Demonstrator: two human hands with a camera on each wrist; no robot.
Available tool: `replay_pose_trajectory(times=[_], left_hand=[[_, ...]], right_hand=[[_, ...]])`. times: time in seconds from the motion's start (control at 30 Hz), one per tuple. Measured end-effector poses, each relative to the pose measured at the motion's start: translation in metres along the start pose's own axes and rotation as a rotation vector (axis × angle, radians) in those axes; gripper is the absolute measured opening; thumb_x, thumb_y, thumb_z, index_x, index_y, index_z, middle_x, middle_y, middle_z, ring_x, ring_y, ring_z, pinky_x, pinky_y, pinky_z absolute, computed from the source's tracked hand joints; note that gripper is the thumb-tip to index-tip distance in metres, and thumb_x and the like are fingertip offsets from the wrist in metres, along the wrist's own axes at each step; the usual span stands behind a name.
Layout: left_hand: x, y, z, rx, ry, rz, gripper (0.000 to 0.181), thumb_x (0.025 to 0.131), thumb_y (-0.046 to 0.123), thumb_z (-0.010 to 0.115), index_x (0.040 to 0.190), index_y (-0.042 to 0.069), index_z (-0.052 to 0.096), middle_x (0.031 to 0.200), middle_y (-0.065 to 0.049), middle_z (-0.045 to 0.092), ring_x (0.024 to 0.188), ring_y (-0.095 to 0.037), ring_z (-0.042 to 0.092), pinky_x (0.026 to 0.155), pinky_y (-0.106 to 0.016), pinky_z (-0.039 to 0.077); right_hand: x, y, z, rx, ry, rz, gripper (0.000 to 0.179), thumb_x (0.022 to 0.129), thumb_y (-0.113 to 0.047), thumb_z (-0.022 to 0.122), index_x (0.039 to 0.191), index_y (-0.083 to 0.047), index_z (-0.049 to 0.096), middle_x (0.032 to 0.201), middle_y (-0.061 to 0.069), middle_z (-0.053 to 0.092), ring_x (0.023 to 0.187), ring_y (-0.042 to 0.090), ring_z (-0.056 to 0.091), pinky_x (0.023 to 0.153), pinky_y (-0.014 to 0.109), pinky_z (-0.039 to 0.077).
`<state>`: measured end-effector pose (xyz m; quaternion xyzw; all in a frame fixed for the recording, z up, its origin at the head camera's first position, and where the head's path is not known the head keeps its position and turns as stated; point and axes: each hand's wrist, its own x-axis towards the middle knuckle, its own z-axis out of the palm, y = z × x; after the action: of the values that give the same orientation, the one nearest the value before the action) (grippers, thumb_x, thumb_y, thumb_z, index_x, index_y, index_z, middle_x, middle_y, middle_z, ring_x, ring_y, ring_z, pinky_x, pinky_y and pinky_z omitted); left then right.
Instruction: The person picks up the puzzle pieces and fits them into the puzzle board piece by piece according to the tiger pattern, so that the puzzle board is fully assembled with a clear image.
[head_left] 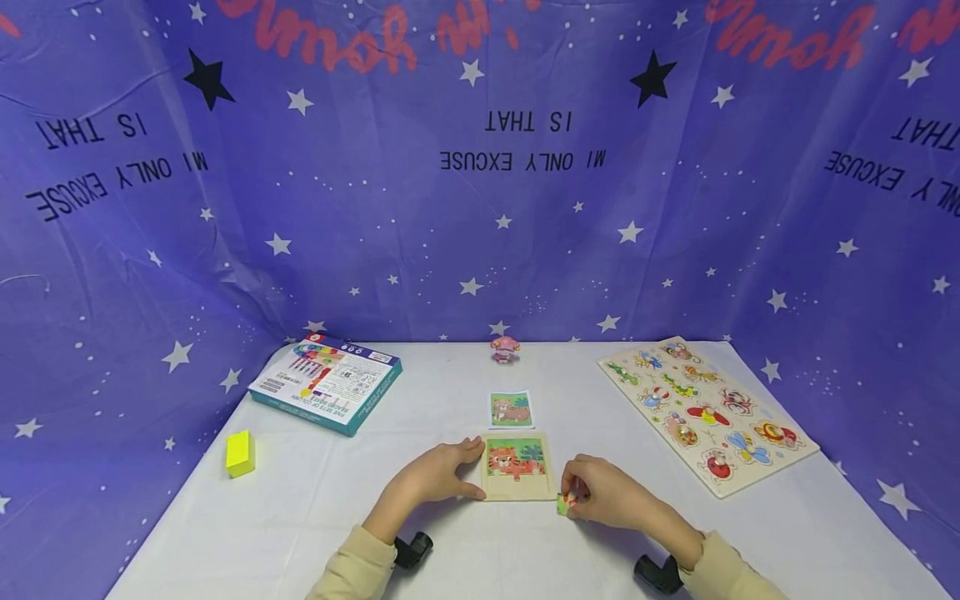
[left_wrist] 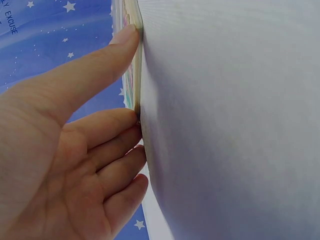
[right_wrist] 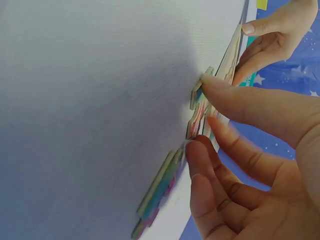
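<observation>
A small wooden tray puzzle point(head_left: 517, 493) lies at the middle of the table, with an orange tiger picture in its upper part and bare wood below. My left hand point(head_left: 444, 471) rests at its left edge, thumb near the lower corner and extended fingers near the upper one. Just off the tray's lower right corner, my right hand point(head_left: 607, 493) pinches a green and red puzzle piece point(right_wrist: 196, 125) between thumb and fingers. Another puzzle piece point(right_wrist: 160, 187) lies on the table beside that hand in the right wrist view; the hand hides it in the head view.
Beyond the tray lies a tiger picture card point(head_left: 511, 410), with a small pink figurine point(head_left: 505, 349) farther back. A boxed set point(head_left: 330, 383) and a yellow block point(head_left: 240, 454) are at left. At right lies a large insect peg board point(head_left: 708, 417).
</observation>
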<state>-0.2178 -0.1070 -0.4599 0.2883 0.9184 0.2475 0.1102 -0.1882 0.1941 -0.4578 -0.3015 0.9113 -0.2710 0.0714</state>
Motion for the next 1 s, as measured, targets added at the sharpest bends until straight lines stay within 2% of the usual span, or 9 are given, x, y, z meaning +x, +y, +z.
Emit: replay_pose_trajectory(times=[0.27,0.53,0.63,0.8,1.0], left_hand=[[0.0001,-0.0003,0.0009,0.003,-0.003,-0.012,0.080,0.078,0.038,0.078,0.141,-0.001,0.046,0.147,-0.015,0.041,0.137,-0.030,0.037,0.112,-0.044,0.031],[0.0008,-0.0010,0.0026,0.007,-0.007,-0.014,0.081,0.078,0.038,0.078,0.141,0.000,0.046,0.148,-0.013,0.040,0.137,-0.029,0.037,0.112,-0.044,0.031],[0.0012,-0.0013,0.0026,0.010,-0.007,-0.014,0.081,0.078,0.039,0.078,0.142,0.000,0.046,0.148,-0.013,0.040,0.137,-0.029,0.037,0.112,-0.044,0.031],[0.0014,-0.0018,0.0021,0.014,-0.002,-0.006,0.081,0.078,0.039,0.078,0.141,0.000,0.046,0.148,-0.013,0.041,0.137,-0.029,0.037,0.112,-0.044,0.031],[0.0011,-0.0022,0.0024,0.015,-0.001,-0.008,0.080,0.078,0.039,0.078,0.141,0.001,0.047,0.147,-0.013,0.042,0.137,-0.029,0.038,0.112,-0.044,0.031]], right_hand=[[0.0007,-0.0005,0.0013,0.026,0.010,0.019,0.033,0.071,-0.009,0.084,0.093,-0.012,0.060,0.083,-0.005,0.054,0.072,0.008,0.050,0.060,0.022,0.046],[-0.0020,-0.0011,0.0045,0.002,0.030,0.027,0.029,0.071,-0.010,0.084,0.091,-0.014,0.064,0.087,-0.005,0.051,0.073,0.007,0.050,0.060,0.022,0.045],[-0.0023,-0.0019,0.0048,-0.010,0.035,0.017,0.031,0.070,-0.009,0.084,0.091,-0.017,0.063,0.086,-0.006,0.050,0.073,0.007,0.050,0.059,0.021,0.045],[-0.0003,-0.0030,0.0027,0.042,0.014,-0.007,0.030,0.072,-0.007,0.083,0.092,-0.019,0.063,0.078,-0.010,0.057,0.068,0.005,0.051,0.057,0.021,0.044],[0.0010,-0.0027,0.0001,0.092,-0.005,-0.054,0.021,0.080,-0.001,0.075,0.091,-0.017,0.067,0.076,-0.011,0.064,0.066,0.002,0.055,0.056,0.019,0.047]])
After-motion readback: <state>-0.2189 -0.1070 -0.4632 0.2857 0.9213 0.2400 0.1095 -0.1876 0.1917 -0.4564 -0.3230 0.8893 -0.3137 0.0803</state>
